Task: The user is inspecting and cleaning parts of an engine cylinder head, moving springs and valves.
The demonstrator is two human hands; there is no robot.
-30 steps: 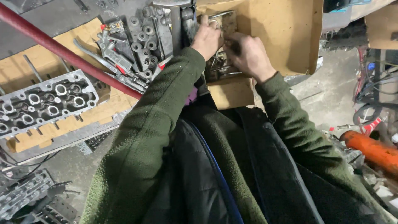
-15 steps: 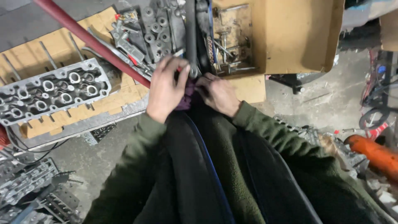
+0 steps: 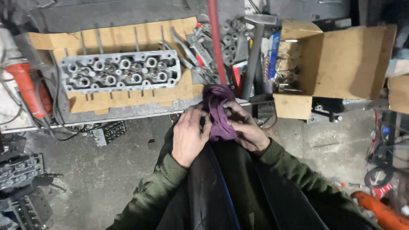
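Both hands gripped a purple rag just off the workbench's front edge.

The left hand point(image 3: 190, 135) and right hand point(image 3: 245, 127) had their fingers curled tight into the purple rag point(image 3: 217, 111), bunched between them above the dark jacket. A grey cylinder head point(image 3: 120, 71) lay on cardboard towards the workbench's point(image 3: 128, 111) left end; an open cardboard box point(image 3: 336, 64) sat at its right end.

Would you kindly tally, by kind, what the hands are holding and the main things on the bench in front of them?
Hands: 2, left hand and right hand, both gripping the cloth
Purple cloth: 1
Metal cylinder head: 1
Open cardboard box: 1
Hammer: 1
Red bar: 1
Total: 7
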